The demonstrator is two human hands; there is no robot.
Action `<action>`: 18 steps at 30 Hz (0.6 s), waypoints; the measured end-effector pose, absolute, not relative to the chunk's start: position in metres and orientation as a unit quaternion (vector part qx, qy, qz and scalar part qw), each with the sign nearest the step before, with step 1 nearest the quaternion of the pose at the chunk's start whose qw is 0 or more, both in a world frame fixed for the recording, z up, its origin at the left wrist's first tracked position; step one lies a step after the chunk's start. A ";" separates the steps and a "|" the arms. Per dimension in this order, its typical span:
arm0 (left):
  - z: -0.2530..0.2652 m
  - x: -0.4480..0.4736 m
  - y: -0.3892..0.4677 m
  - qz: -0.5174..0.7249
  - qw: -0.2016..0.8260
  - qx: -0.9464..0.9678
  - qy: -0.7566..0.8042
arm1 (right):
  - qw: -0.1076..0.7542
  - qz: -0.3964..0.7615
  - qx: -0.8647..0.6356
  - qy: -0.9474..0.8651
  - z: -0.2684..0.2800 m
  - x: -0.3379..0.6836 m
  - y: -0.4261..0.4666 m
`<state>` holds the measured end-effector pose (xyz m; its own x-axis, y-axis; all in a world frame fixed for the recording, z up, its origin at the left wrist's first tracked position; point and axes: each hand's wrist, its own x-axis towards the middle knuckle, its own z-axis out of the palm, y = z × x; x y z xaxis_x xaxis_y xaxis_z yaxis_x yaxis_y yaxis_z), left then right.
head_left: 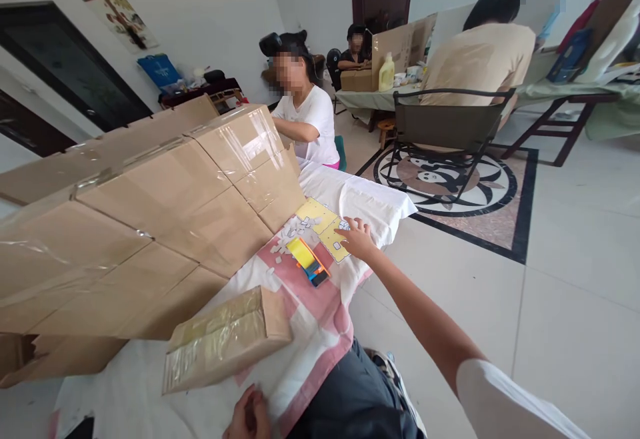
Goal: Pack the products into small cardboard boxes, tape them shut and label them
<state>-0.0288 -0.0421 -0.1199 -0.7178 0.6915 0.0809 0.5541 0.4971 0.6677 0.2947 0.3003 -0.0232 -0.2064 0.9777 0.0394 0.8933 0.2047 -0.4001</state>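
Right hand: the person's bare right hand reaches over the right edge of the sheet, palm down; fingers loosely spread, tips at small white pieces with dark outlines. Contact with them: can't tell.
Yellow sheet: flat yellow sheet with dark printed outlines, lying on the cloth between carton wall and right hand. Long axis slants from upper left, by the cartons, to lower right, toward the near table edge.
Tape dispenser: orange-and-blue dispenser with yellow tape roll, just left of the sheet's lower part; long axis roughly parallel, roll end upper left, dark end lower right.
Scraps: pale flat bits scattered beside the sheet.
Left hand: the bare left hand at the near edge, fingers curled narrow; can't tell if anything is held.
Small box: taped brown cardboard box beyond left hand, apart from it.
Carton wall: stacked brown cardboard, left.
Table cover: white-and-pink cloth.
Co-worker: person in white T-shirt, beyond cartons.
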 end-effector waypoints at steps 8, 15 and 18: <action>-0.127 -0.026 -0.044 0.330 0.046 0.372 0.867 | 0.160 0.171 -0.549 -0.802 -0.039 0.277 0.307; -0.126 -0.035 -0.043 0.335 0.086 0.359 0.867 | 0.288 0.215 -0.570 -0.738 -0.042 0.282 0.290; -0.117 -0.029 -0.043 0.402 0.115 0.324 0.848 | 0.341 0.252 -0.534 -0.732 -0.036 0.267 0.259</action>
<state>-0.0293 -0.0429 -0.1173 -0.7633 0.6427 0.0659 0.4577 0.4659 0.7573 0.2669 0.2590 -0.0358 -0.1976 0.9529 0.2302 0.6088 0.3033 -0.7330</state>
